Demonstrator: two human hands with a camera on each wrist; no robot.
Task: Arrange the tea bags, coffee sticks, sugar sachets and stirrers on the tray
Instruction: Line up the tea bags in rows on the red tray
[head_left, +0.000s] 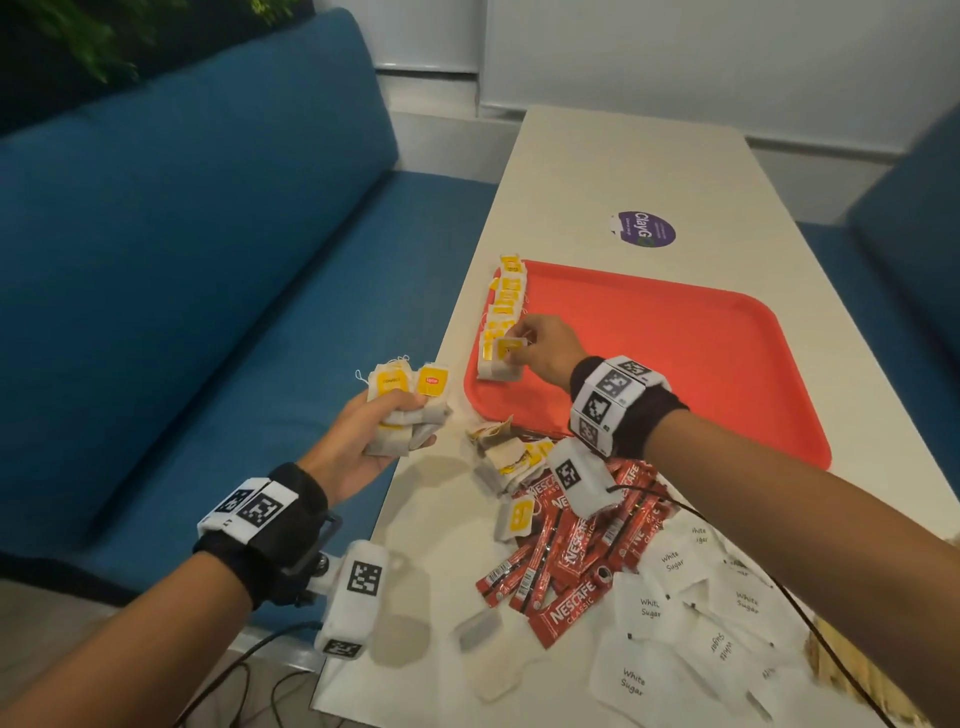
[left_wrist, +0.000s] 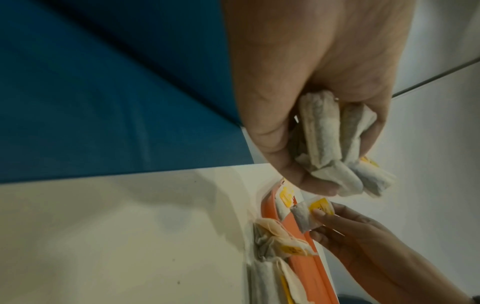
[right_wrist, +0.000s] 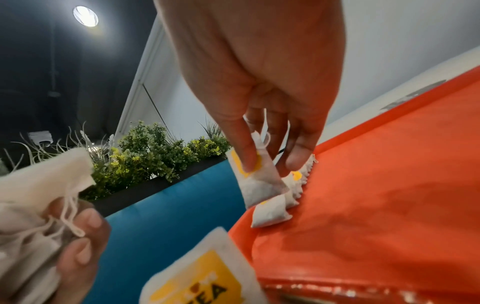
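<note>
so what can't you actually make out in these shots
- Stirrers: none identifiable; something tan at the head view's lower right corner is cut off and blurred.
- Count of tea bags in the left hand: fingers cover the bundle in both head and left wrist views.
- Row of tea bags on the tray: the right hand hides its near end.

The red coffee sticks (head_left: 576, 545) read "NESCAFE CLASSIC", the white sugar sachets (head_left: 649, 608) "White Sugar", a yellow tea-bag tag (head_left: 432, 380) "Lipton", another tag (right_wrist: 197, 281) "TEA", and the purple sticker (head_left: 644, 228) on the bench "ClayG".
</note>
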